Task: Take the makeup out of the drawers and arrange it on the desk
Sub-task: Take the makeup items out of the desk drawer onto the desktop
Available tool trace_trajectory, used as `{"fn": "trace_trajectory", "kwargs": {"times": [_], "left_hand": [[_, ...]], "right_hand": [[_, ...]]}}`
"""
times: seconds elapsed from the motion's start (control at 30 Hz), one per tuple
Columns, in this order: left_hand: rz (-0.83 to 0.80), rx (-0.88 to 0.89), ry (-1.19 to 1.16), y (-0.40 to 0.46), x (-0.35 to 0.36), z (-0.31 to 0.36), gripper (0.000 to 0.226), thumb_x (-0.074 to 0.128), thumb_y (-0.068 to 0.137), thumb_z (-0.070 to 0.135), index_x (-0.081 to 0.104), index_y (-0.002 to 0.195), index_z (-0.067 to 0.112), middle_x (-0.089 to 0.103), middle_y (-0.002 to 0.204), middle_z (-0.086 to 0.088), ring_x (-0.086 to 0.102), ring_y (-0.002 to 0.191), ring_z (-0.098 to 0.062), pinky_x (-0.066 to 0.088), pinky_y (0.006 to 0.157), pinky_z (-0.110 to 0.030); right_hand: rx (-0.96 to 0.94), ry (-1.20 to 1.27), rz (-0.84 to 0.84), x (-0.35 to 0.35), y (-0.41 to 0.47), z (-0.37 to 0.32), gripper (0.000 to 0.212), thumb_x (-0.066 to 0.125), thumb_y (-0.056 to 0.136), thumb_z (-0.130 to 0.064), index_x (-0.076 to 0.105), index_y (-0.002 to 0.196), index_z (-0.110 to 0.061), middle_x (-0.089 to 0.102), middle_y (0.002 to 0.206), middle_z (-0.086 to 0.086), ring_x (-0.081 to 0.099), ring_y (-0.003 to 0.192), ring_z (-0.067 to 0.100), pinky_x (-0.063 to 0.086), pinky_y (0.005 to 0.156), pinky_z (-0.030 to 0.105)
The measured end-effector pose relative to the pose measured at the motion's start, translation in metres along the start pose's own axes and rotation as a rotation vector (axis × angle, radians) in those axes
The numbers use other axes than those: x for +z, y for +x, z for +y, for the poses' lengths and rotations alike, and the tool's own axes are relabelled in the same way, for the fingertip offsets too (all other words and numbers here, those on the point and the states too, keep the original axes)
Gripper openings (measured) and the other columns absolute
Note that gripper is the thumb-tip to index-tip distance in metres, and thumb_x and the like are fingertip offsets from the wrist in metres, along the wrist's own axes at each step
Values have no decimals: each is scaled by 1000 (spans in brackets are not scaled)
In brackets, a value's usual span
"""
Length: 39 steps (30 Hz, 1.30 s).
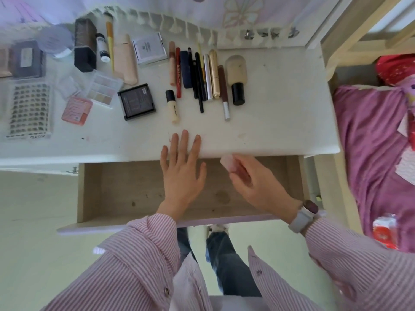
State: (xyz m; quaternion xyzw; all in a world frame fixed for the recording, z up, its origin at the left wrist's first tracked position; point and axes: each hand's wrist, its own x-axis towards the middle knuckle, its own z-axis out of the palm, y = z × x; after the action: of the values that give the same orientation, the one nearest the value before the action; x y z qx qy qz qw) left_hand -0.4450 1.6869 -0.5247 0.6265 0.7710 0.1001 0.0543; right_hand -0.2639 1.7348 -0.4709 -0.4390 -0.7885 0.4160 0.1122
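My right hand (253, 182) grips a small pink makeup tube (229, 163) over the open wooden drawer (116, 189), just below the front edge of the white desk (280, 122). My left hand (182, 167) is flat with straight fingers, its fingertips resting on the desk's front edge. The visible drawer floor is bare. Laid out on the desk are a row of pencils and tubes (202, 75), a foundation bottle (236, 78), a black compact (136, 101), a clear eyeshadow palette (102, 88) and a small concealer tube (172, 106).
Further left on the desk lie a pink compact (77, 110), a tray of false lashes (29, 110), a dark box (84, 44) and a dark palette (28, 58). A bed with a purple cover (377, 153) stands to the right. Bare desk surface lies right of the foundation bottle.
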Motion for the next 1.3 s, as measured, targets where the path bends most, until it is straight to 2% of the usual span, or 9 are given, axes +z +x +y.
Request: {"fn": "trace_trajectory", "kwargs": {"times": [0.07,0.23,0.4,0.5,0.6,0.73,0.97,1.13,1.3], "left_hand": [[27,33,-60,-3,-6,-6,55,36,85,25,36,139,15,31,149,-12,20,140,-27,7,113,-43],[32,25,-22,-19,-13,-18,57,33,80,16,38,137,13,36,146,-11,27,138,-26,13,113,-48],[-2,-23,-2,-40,-14,-28,60,33,78,21,37,137,12,32,148,-12,23,139,-27,17,108,-56],[-25,-118,-81,-60,-14,-34,55,33,80,25,44,132,10,33,147,-15,25,138,-31,20,107,-57],[-4,-119,-84,-89,-8,-44,41,43,83,25,54,119,8,47,136,-17,41,128,-35,30,102,-58],[63,-87,-18,-127,1,-60,32,44,86,32,64,102,12,65,106,-5,57,100,-25,29,94,-45],[204,76,21,-157,18,-95,26,47,89,31,61,101,14,62,90,-5,47,88,-20,24,90,-38],[310,98,-21,-154,32,-104,17,51,88,26,59,93,12,60,84,-6,37,84,-18,23,83,-35],[358,99,-38,-152,37,-104,18,52,89,24,60,93,9,61,85,-7,36,85,-19,21,85,-35]], "right_hand": [[-108,-177,178,0,20,-11,36,46,89,-32,49,120,-14,49,89,-5,47,68,6,39,60,13],[-93,-506,314,24,69,-17,26,58,86,-26,61,103,-6,59,90,16,53,84,33,52,60,40],[49,-430,320,35,90,-29,47,52,92,-26,40,134,-11,44,125,17,40,112,31,45,84,36],[-22,-379,425,39,74,-30,49,57,87,-21,43,131,-6,44,124,20,42,110,33,43,87,36],[-183,-384,519,56,32,-16,33,54,83,-12,54,115,-3,54,111,19,48,101,29,44,85,37],[-180,-520,430,92,-35,8,26,49,85,-21,60,105,-9,62,103,12,57,95,27,37,84,37],[-60,-658,558,135,-77,24,24,47,91,-28,63,92,-11,65,87,6,59,82,26,33,98,46],[-61,-708,664,162,-88,40,23,54,89,-31,55,102,-12,61,106,8,46,113,24,17,108,55],[-80,-616,729,168,-75,43,10,51,90,-20,44,97,-18,60,110,11,44,123,31,10,106,61]]}}
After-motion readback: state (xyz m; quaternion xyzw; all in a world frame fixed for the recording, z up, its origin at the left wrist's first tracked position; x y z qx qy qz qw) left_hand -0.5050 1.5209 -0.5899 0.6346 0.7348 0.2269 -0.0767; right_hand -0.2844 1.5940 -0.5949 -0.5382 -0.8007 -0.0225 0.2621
